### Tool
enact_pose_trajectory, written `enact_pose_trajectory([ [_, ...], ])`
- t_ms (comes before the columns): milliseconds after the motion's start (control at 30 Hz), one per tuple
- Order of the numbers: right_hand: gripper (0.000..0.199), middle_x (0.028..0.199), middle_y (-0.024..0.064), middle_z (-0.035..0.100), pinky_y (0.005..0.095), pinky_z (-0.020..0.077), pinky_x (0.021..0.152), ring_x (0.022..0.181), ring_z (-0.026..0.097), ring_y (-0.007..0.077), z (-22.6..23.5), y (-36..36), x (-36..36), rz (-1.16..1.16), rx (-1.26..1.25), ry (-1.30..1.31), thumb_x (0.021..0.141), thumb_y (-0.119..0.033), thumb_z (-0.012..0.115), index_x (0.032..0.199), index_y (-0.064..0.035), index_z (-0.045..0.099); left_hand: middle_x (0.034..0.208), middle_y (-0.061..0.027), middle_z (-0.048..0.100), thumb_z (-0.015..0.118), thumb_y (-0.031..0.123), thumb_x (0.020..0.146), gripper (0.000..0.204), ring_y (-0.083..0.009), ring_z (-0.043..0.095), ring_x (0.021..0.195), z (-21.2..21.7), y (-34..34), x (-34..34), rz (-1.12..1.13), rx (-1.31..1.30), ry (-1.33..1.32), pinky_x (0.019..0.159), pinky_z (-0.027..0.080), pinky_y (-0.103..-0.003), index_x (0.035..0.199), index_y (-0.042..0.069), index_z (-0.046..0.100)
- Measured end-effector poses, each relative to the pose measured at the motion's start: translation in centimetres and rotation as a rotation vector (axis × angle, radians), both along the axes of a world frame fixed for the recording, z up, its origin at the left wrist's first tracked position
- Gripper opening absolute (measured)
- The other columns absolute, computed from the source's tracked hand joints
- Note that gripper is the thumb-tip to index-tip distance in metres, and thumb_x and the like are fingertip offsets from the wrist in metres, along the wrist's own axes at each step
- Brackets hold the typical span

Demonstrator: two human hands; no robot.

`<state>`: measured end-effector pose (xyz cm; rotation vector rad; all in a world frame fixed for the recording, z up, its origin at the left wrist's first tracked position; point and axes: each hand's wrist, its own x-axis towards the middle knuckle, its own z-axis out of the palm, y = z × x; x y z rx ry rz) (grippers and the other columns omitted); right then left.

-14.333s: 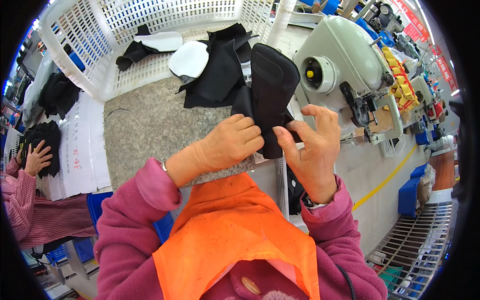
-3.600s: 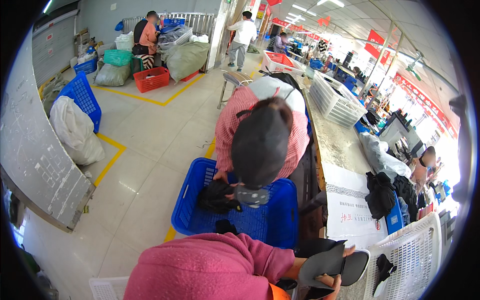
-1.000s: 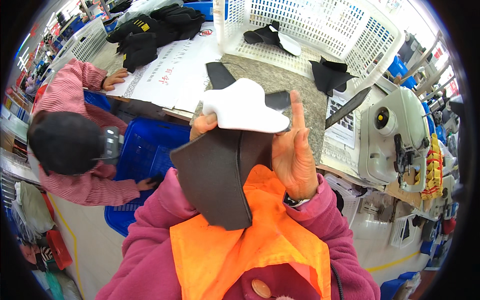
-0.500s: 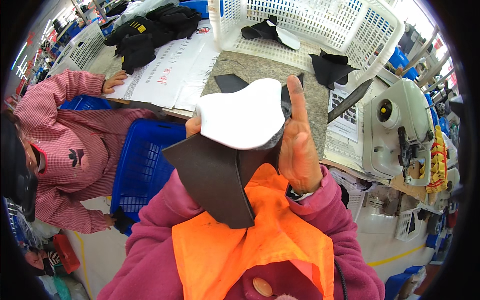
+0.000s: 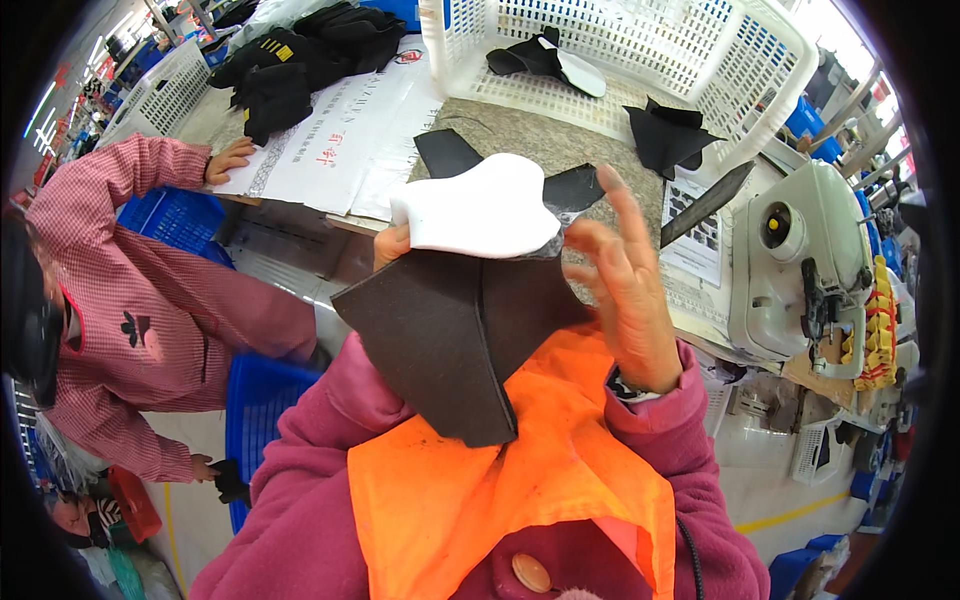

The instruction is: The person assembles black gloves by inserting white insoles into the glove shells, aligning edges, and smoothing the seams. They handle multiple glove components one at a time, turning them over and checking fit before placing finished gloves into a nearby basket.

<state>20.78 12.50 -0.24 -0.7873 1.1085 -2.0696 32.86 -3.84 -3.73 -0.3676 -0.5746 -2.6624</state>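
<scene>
A white curved pad (image 5: 480, 208) lies against a black cut fabric piece (image 5: 440, 330) in front of my chest. The fabric's broad flaps hang toward me, and narrower black ends stick out beyond the pad. My left hand (image 5: 391, 245) grips the piece at its left edge; only the thumb side shows, the rest being hidden behind it. Beside the right edge, my right hand (image 5: 635, 290) is raised with its fingers apart and slightly bent. Its fingertips are close to the pad's edge, and I cannot tell whether they touch.
Beyond the table edge stands a white plastic basket (image 5: 610, 75) with a similar black-and-white piece (image 5: 550, 65) in it. A grey-green sewing machine (image 5: 795, 270) is at the right. On the left, a co-worker in a checked smock (image 5: 150, 270) stands near a blue crate (image 5: 260, 400).
My right hand has gone from flat and upright to bent, spread fingers, moving slightly right. The pad has tipped, showing more black fabric. The co-worker's lower hand and the blue crate have shifted.
</scene>
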Motion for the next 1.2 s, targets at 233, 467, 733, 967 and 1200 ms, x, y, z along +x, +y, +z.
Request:
enact_pose_trajectory([
  [233, 0.025, 0.1, 0.0087, 0.064, 0.0291, 0.0462, 0.077, 0.089, 0.059, 0.0172, 1.5, 1.3, -2.3, -0.342, -0.102, 0.945, 0.078, 0.0, 0.071, 0.101, -0.0006, 0.063, 0.117, -0.0168, 0.06, 0.056, 0.032, 0.078, 0.06, -0.0287, 0.059, 0.106, -0.9, 0.5, -0.1, 0.093, 0.07, -0.149, 0.096, 0.046, -0.04, 0.127, -0.002, 0.048],
  [467, 0.048, 0.103, 0.0058, 0.06, 0.0248, 0.0459, 0.079, 0.09, 0.056, 0.011, 0.4, 1.1, -1.1, -0.17, 0.062, 0.355, 0.088, -0.018, 0.067, 0.127, -0.0005, 0.045, 0.115, -0.0174, 0.061, 0.057, 0.03, 0.076, 0.061, -0.0285, 0.06, 0.104, 0.3, 0.9, 0.5, 0.02, 0.123, -0.047, 0.094, 0.047, -0.039, 0.126, -0.004, 0.048],
  [733, 0.065, 0.093, 0.0036, 0.063, 0.0221, 0.0439, 0.077, 0.082, 0.056, 0.0072, -1.2, 0.9, -0.3, -0.038, 0.169, 0.129, 0.095, -0.037, 0.056, 0.142, -0.0017, 0.027, 0.116, -0.0184, 0.06, 0.059, 0.029, 0.075, 0.063, -0.0288, 0.059, 0.106, -0.8, 0.2, 0.9, -0.022, 0.139, -0.089, 0.095, 0.046, -0.038, 0.127, -0.004, 0.048],
  [967, 0.089, 0.091, 0.0045, 0.061, 0.02, 0.0413, 0.078, 0.081, 0.053, 0.0063, -1.1, 0.5, 0.3, 0.003, 0.008, 0.166, 0.087, -0.032, 0.068, 0.149, -0.0021, 0.011, 0.12, -0.0188, 0.059, 0.061, 0.028, 0.074, 0.064, -0.0292, 0.057, 0.11, -1.5, 1.1, 0.1, -0.01, 0.086, -0.221, 0.098, 0.044, -0.039, 0.128, -0.003, 0.048],
  [1200, 0.119, 0.124, 0.0199, 0.053, 0.0358, 0.0442, 0.095, 0.115, 0.054, 0.0259, 0.5, 0.3, 1.2, 0.168, -0.179, -0.198, 0.07, -0.036, 0.084, 0.151, -0.0106, 0.0, 0.105, -0.0111, 0.065, 0.064, 0.012, 0.072, 0.046, -0.02, 0.063, 0.096, 0.3, 1.8, 0.1, 0.228, -0.325, -0.408, 0.085, 0.05, -0.033, 0.115, -0.003, 0.056],
])
